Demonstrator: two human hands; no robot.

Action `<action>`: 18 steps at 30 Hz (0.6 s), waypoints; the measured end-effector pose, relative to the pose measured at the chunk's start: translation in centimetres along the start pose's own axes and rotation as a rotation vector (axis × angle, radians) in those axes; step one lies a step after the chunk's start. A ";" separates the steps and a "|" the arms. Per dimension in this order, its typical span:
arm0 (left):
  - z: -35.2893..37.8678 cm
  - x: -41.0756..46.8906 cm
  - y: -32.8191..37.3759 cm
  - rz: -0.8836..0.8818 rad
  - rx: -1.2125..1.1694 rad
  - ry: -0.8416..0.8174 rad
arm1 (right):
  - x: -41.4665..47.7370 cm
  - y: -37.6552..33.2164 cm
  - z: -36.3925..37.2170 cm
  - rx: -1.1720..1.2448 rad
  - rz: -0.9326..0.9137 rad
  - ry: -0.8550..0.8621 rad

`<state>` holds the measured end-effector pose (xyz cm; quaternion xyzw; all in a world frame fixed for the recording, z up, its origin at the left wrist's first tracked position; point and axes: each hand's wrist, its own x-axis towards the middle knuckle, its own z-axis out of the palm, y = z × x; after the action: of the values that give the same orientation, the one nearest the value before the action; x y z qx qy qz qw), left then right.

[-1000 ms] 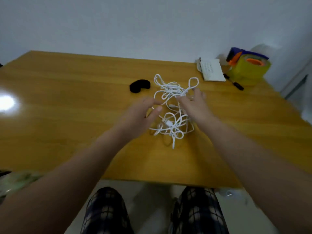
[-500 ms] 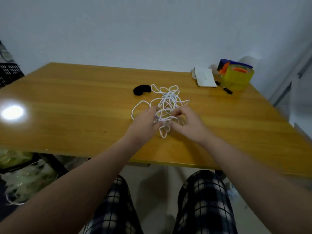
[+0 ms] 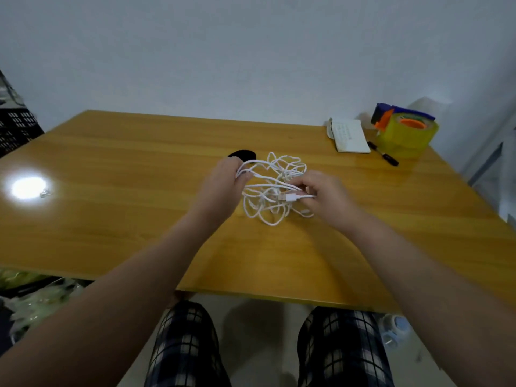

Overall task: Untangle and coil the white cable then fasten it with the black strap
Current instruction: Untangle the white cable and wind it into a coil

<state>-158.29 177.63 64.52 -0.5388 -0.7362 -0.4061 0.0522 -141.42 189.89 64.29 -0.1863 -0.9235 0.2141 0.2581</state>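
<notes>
Pale, bare wall (image 3: 251,51) across the whole upper half. Below it a broad, glossy yellow-wood surface (image 3: 111,219), with a bright glare spot (image 3: 28,187) near the left edge. Two bare forearms reaching in from the bottom corners, and plaid trousers (image 3: 181,344) under the near edge, above a light floor (image 3: 259,331). At far left, beyond the surface, a black slotted crate (image 3: 16,129); lower down on that side, crumpled clear plastic bags (image 3: 36,300) beneath the surface. At the far right corner, a fat roll of yellow tape (image 3: 405,132) in an orange and blue holder, and just beside it on the left a small white notebook (image 3: 350,135). In the middle, well clear of those, the white cable (image 3: 259,203) in a loose tangle between the two hands, its lower loops on the wood. Left hand (image 3: 226,180) at the tangle's far left side, fingers curled round a bundle of strands. Right hand (image 3: 326,194) at the near right side, thumb and fingers pinching the cable just behind its plug (image 3: 290,197), which points left. Black strap (image 3: 242,155) lying just beyond the left hand, partly hidden by it and near the cable's far loops. Black pen (image 3: 384,155) between notebook and tape, angled toward the near right.
</notes>
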 end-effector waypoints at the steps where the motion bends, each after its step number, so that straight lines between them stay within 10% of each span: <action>1: 0.1 0.3 -0.8 -0.022 0.057 -0.016 | -0.1 0.2 -0.2 0.020 -0.006 0.025; 6: -0.8 1.2 -5.4 -0.326 0.087 -0.011 | -1.2 2.4 -2.4 0.235 0.245 0.240; 14: -0.6 0.6 -2.9 -0.173 -0.383 0.166 | -0.8 1.5 -2.7 -0.600 0.404 -0.270; 18: -1.5 0.7 -2.2 0.151 0.037 -0.027 | -0.5 1.1 -3.2 0.006 0.438 0.032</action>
<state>-160.96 176.94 64.72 -0.5972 -0.7014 -0.3802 0.0827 -138.96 191.54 65.99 -0.3851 -0.8561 0.2649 0.2206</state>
